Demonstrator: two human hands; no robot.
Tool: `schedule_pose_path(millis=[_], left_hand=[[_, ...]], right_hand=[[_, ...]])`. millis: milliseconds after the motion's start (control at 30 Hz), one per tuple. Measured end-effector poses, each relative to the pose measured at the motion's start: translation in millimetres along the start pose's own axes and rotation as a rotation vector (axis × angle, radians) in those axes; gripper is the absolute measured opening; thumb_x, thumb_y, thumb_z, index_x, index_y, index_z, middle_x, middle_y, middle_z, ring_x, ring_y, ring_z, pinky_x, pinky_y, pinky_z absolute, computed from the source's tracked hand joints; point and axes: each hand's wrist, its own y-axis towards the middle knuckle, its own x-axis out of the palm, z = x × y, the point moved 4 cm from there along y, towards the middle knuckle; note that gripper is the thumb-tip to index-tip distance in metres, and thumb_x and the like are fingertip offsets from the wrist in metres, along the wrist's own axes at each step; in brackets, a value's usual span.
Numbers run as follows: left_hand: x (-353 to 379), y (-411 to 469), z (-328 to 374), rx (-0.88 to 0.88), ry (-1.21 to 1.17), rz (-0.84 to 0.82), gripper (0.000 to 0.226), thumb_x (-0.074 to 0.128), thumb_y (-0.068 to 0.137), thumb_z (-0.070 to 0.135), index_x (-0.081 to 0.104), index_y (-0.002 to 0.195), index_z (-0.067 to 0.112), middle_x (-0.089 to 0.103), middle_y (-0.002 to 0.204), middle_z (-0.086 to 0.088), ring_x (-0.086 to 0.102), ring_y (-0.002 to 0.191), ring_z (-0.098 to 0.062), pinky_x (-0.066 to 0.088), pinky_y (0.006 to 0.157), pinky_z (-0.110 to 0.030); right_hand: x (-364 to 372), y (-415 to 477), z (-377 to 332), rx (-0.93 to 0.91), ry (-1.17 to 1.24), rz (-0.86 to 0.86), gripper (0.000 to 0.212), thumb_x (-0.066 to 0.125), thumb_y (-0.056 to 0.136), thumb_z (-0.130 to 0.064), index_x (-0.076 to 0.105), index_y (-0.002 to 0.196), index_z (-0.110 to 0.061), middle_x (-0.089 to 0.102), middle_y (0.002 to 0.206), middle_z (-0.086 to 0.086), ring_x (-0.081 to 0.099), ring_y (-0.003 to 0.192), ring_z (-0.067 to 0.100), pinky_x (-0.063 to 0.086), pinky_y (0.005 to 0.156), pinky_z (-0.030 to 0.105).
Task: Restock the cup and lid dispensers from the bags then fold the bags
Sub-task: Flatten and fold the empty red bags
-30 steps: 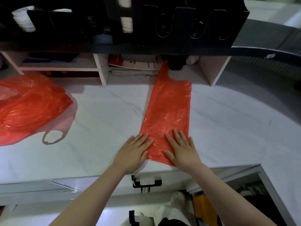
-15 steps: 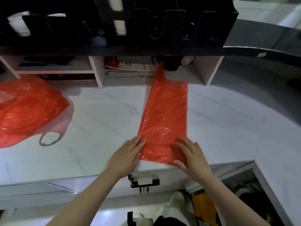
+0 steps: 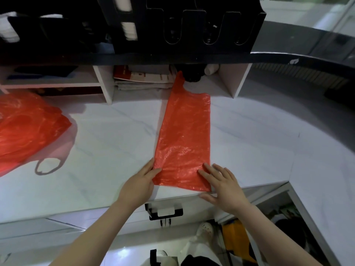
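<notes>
At the near edge of the white tabletop [image 3: 96,150], your red bag [image 3: 184,141] lies flattened in a long strip, its handle pointing away toward the black dispenser [image 3: 192,25]. Your left hand [image 3: 140,181] touches the bag's near-left corner, grip loose, fingers straight. Your right hand [image 3: 224,187] rests flat on the near-right corner, grip wide, fingers spread. Your second red bag [image 3: 28,127] lies crumpled far left.
</notes>
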Motion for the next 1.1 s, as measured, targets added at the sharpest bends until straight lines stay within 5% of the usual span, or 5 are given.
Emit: schedule_pose_path(millis=[267, 433, 567, 867, 1100], left_hand=[[-2.1, -2.0, 6.6, 0.048, 0.061, 0.026, 0.021, 0.071, 0.082, 0.011, 0.069, 0.103, 0.011, 0.048, 0.143, -0.006, 0.067, 0.103, -0.018, 0.052, 0.063, -0.024], [2.7, 4.0, -4.9, -0.067, 0.023, 0.010, 0.026, 0.049, 0.095, 0.036, 0.056, 0.113, 0.019, 0.019, 0.157, 0.005, 0.043, 0.131, -0.011, 0.046, 0.087, -0.027], [1.3, 33.2, 10.0, 0.040, 0.084, -0.005, 0.051, 0.041, 0.096, 0.042, 0.038, 0.141, 0.018, 0.013, 0.159, -0.002, 0.019, 0.144, -0.018, 0.014, 0.116, -0.030], [39.6, 64.8, 8.3, 0.001, 0.322, -0.294, 0.075, 0.005, 0.087, 0.068, -0.017, 0.147, 0.027, -0.019, 0.157, 0.000, -0.020, 0.142, -0.012, -0.010, 0.116, -0.032], [37.1, 64.3, 12.7, 0.003, 0.373, -0.262, 0.080, -0.004, 0.083, 0.066, -0.004, 0.151, 0.024, -0.018, 0.157, 0.002, -0.028, 0.139, -0.018, -0.014, 0.115, -0.036]], right_hand=[[-2.5, 4.3, 0.1, 0.031, 0.078, 0.000, 0.065, 0.026, 0.091, -0.067, 0.010, 0.149, -0.043, -0.003, 0.158, -0.014, -0.004, 0.146, 0.016, -0.002, 0.117, 0.037], [-5.1, 5.4, -1.8, 0.040, 0.142, -0.018, 0.067, 0.039, 0.090, -0.059, 0.013, 0.149, -0.042, -0.005, 0.157, -0.014, -0.008, 0.146, 0.017, -0.004, 0.116, 0.038], [-17.2, 3.7, -4.8, 0.029, 0.330, 0.014, 0.074, 0.033, 0.081, -0.075, 0.017, 0.146, -0.045, -0.001, 0.155, -0.019, -0.011, 0.145, 0.009, -0.004, 0.116, 0.039], [-51.9, 66.5, -13.2, 0.050, 0.422, 0.107, 0.058, 0.047, 0.097, -0.037, 0.025, 0.150, -0.025, 0.010, 0.160, -0.004, 0.006, 0.147, 0.013, 0.014, 0.116, 0.029], [-22.9, 103.6, -51.3, -0.226, 0.261, 0.008, 0.056, 0.037, 0.098, -0.043, 0.020, 0.150, -0.030, 0.005, 0.160, -0.003, -0.002, 0.147, 0.015, 0.003, 0.118, 0.038]])
